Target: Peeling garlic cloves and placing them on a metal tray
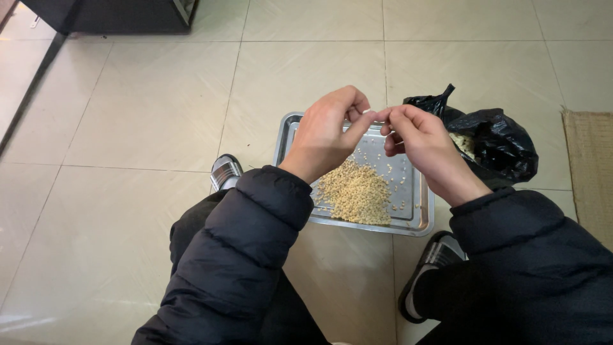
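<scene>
My left hand [329, 131] and my right hand [418, 142] are raised together above a steel tray [418, 220] on the floor. Their fingertips meet and pinch one small pale item between them; it is too small to identify. A heap of small yellowish kernels [354, 191] lies in the tray, with a few loose ones scattered around it. An open black plastic bag [498, 144] with pale scraps inside sits just right of the tray, close behind my right hand.
Cream floor tiles [147, 115] surround the tray. My two slippered feet [225, 171] [428, 268] flank it. A woven mat [590, 172] lies at the right edge. Dark furniture [108, 16] stands at the top left.
</scene>
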